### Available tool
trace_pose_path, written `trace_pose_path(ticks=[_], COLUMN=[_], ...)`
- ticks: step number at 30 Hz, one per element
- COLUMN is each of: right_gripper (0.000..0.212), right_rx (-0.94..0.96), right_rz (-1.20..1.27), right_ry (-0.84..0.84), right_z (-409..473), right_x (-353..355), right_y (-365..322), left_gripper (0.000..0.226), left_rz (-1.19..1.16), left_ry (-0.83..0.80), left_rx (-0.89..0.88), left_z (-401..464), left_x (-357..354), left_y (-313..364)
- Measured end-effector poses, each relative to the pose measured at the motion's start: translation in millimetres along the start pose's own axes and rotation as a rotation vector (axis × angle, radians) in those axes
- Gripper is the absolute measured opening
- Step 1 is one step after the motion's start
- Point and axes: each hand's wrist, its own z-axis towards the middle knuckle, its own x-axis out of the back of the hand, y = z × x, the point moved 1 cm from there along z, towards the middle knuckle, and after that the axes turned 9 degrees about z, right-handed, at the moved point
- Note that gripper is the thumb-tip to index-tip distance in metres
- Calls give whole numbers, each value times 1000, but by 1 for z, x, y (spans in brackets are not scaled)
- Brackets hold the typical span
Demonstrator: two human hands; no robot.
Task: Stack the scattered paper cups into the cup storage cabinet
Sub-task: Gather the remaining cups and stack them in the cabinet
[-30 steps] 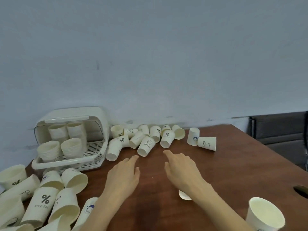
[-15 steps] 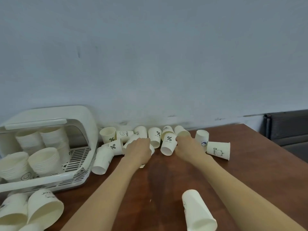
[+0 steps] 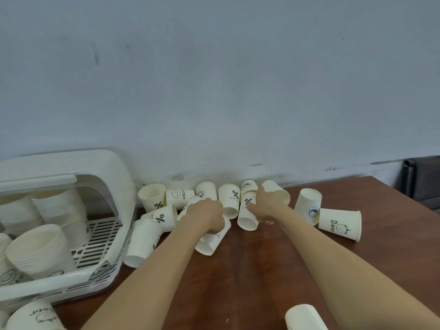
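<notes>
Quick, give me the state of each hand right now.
Left hand: closed, gripping a fallen HELLO cup.
Right hand: closed, gripping a fallen percent-sign cup.

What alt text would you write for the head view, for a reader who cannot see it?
Two bare hands each grip a white paper cup lying among scattered cups on a brown wooden table: left hand on a HELLO cup, right hand on a percent-sign cup. A white plastic cup cabinet stands left.
</notes>
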Motion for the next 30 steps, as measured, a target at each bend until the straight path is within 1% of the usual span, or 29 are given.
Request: trace_pose_path(ticks=[2, 4, 7, 9, 10, 12, 14, 16, 18, 22, 30], right_gripper=[32, 32, 19, 17, 15, 3, 6, 16, 21, 20, 25], right_rx=[-24, -33, -26, -8, 5, 33, 61, 96, 138, 219, 335], right_rz=[110, 166, 233, 235, 214, 117, 39, 16, 38, 38, -134], right_ry=[-60, -83, -68, -53, -42, -12, 17, 41, 95, 173, 303], right_z=[3, 1, -8, -17, -22, -33, -45, -57, -76, -117, -181], right_x=[0, -1, -1, 1, 2, 4, 6, 6, 9, 14, 27], right_y=[-2, -1, 0, -1, -2, -7, -12, -19, -27, -44, -77], left_gripper=[29, 27, 15, 4, 4, 14, 21, 19, 17, 21, 22], left_rz=[-3, -19, -59, -82, -86, -80, -90, -122, -167, -223, -294], left_ry=[15, 33, 52, 58, 64, 80, 101, 134, 171, 261, 411], left_rx=[-8, -16, -24, -30, -31, -29, -20, -9, 11, 68, 90], left_z=[0, -2, -9, -16, -21, -33, -47, -64, -83, -121, -198], left_x=[1, 2, 4, 6, 9, 14, 21, 28, 33, 42, 68], left_y=[-3, -6, -10, -12, -13, -14, -16, -19, -21, -27, -48])
